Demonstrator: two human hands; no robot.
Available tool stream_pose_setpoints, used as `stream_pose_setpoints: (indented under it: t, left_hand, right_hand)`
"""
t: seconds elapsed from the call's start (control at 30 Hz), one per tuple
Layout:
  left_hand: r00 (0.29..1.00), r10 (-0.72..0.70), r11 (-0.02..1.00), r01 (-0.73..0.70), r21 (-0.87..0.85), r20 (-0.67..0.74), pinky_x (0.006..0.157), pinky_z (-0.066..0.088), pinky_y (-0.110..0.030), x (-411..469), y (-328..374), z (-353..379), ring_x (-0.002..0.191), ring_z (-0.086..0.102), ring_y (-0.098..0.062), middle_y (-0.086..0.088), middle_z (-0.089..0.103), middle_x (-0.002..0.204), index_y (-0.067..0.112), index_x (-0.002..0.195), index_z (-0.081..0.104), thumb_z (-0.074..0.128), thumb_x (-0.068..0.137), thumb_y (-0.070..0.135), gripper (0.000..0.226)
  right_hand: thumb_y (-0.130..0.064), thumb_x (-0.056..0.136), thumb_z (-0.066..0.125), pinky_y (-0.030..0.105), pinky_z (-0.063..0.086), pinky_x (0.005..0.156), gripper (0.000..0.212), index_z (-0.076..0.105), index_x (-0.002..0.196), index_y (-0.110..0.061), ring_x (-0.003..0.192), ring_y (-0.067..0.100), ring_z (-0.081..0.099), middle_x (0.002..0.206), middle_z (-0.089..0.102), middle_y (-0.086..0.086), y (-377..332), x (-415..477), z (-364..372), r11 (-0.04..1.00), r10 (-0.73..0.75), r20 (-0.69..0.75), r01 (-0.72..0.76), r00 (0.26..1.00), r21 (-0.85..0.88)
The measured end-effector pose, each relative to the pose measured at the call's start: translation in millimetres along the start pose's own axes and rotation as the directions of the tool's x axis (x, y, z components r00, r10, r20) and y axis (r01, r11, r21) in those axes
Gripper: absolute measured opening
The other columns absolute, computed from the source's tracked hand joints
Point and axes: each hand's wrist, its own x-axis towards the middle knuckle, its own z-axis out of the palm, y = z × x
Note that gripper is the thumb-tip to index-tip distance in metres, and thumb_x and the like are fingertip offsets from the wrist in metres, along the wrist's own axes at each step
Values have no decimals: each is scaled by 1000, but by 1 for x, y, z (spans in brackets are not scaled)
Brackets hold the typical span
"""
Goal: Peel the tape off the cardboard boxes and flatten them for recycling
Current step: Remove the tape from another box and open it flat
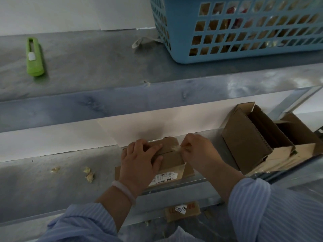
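Observation:
A small brown cardboard box (pixel 172 160) with a white shipping label on its front sits on the lower grey shelf. My left hand (pixel 139 158) lies on top of it, fingers curled over its top flap, holding it down. My right hand (pixel 197 151) pinches a strip of clear tape (pixel 176 148) at the box's top right edge, where the strip stretches from the seam to my fingertips. To the right, an open cardboard box (pixel 244 145) lies on its side on flattened cardboard.
A green utility knife (pixel 34 57) lies on the upper shelf at the left. A blue plastic basket (pixel 244 28) stands at the upper right. Crumpled tape scraps (pixel 89 172) lie on the lower shelf at the left. A small labelled box (pixel 182 211) sits below the shelf.

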Motion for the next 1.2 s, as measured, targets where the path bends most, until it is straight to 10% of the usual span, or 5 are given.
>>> stream_pose_setpoints:
  t: [0.43,0.57,0.67,0.9,1.2]
  left_hand:
    - [1000,-3,1000,3,-6,24,89,43,-44,1,1,0,103,52,-27,-2,57,113,38,113,68,38,83,58,47]
    - [999,2,1000,-1,-15,34,93,41,-43,1,0,1,108,51,-26,0,56,117,38,116,66,38,83,59,48]
    - [999,0,1000,0,-18,39,94,41,-43,1,-2,2,110,48,-23,3,54,120,39,118,64,37,84,60,48]
    - [1000,-6,1000,5,21,28,94,38,-43,2,-2,7,113,45,-23,3,52,121,39,120,62,54,86,53,38]
    - [998,-19,1000,18,20,53,93,39,-45,3,0,4,112,46,-25,1,53,121,38,120,63,56,86,53,38]
  right_hand:
    - [-22,92,57,22,30,104,23,71,109,-20,109,11,52,115,68,-2,-5,0,16,914,-396,49,399,917,-73]
    - [-21,99,48,16,33,103,41,50,136,-40,123,3,48,132,57,-12,11,-8,12,939,-189,193,119,963,324]
    - [-5,96,45,20,41,101,47,57,126,-40,116,0,55,123,61,-15,19,-20,10,736,145,73,-157,987,659]
    - [-30,89,64,4,38,57,19,75,103,-24,68,-9,58,78,67,-17,25,-50,25,786,313,251,-398,916,473]
    - [-30,83,72,8,40,49,6,70,78,-33,60,-6,60,70,67,-15,16,-49,24,808,360,138,-382,923,448]
